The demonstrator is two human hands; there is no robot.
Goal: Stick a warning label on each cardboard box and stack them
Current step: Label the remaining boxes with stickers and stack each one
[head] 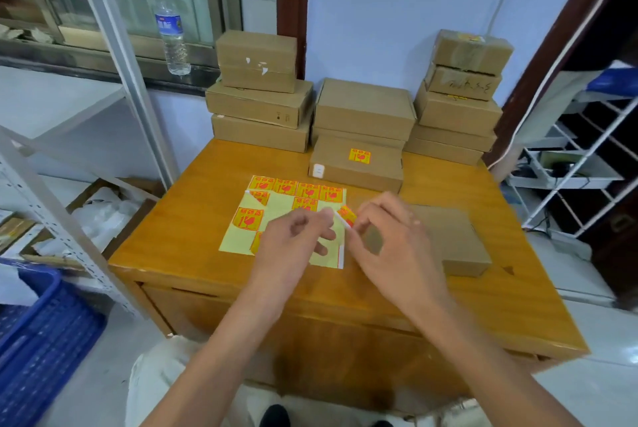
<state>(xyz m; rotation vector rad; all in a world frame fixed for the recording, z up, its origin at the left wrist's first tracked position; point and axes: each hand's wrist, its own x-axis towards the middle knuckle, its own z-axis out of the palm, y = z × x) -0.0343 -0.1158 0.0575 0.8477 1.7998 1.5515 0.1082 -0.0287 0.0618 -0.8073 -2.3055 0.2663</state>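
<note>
Overhead, red-on-yellow warning label (346, 215) between both hands' grip.

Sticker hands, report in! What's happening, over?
Both hands peeling one warning label off the sheet. Bare box waits under right hand. Nothing blocking.

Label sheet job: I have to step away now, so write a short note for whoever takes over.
Left hand holds the label sheet down by its lifted edge; right hand pinches a half-peeled warning label.
Unlabelled box lies under the right hand. One labelled box sits mid-table, stacks behind.
Done: at least one box labelled.
Left: finish peeling, stick, stack, repeat.
</note>
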